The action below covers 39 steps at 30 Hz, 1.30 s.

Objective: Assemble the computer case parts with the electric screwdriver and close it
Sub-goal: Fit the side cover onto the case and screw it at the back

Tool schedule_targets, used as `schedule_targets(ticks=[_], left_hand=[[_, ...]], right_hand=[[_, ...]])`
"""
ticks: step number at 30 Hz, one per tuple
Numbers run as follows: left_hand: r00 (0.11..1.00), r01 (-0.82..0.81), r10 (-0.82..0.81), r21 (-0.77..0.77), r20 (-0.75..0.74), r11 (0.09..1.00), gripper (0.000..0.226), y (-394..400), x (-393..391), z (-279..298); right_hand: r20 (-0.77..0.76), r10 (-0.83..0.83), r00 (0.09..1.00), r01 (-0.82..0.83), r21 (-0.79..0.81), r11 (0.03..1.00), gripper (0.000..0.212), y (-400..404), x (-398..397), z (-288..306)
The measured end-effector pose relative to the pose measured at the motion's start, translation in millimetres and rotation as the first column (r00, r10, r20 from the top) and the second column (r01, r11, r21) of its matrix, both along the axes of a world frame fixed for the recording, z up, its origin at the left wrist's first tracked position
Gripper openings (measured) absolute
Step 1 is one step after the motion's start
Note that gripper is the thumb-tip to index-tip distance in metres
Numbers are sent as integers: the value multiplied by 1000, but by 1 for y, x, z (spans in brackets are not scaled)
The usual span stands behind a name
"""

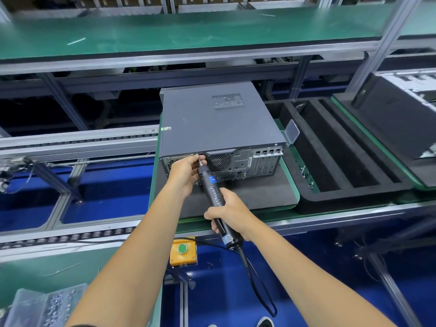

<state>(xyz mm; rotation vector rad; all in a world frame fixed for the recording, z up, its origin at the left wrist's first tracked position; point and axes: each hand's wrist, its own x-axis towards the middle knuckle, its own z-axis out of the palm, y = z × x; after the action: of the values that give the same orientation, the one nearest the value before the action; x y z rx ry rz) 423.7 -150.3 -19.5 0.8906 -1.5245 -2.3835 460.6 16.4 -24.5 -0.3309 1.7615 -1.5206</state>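
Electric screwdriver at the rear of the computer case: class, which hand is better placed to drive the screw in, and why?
The right hand. It grips the electric screwdriver round its body, aimed at the computer case rear edge. The left hand only pinches near the tip, steadying it.

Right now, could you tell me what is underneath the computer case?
The computer case rests on a dark foam pad, which lies on a green-edged tray. The pad shows in front of the case; whatever lies directly beneath the case is covered.

1 PC case point(212, 123), 1 screwdriver point(213, 192), 2 hands point(186, 172).
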Motion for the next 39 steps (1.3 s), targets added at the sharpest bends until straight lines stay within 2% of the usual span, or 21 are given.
schedule_targets(ticks=[8,12,21,33,39], left_hand=[[1000,-6,6,11,5,1000,21,-1,0,-1],[1000,-3,3,63,0,998,21,-2,0,0],[999,-37,35,103,18,994,19,-1,-2,0],[997,-71,69,103,23,992,15,0,-1,4],[995,-95,100,240,-12,966,6,3,-2,8]], right_hand=[[3,-56,998,56,13,998,41,-12,10,5],[8,-101,995,101,22,995,35,-22,16,8],[-11,-97,995,97,77,992,34,-22,16,14],[73,-158,985,156,29,987,34,-29,20,29],[84,-154,984,152,29,988,34,-27,18,30]])
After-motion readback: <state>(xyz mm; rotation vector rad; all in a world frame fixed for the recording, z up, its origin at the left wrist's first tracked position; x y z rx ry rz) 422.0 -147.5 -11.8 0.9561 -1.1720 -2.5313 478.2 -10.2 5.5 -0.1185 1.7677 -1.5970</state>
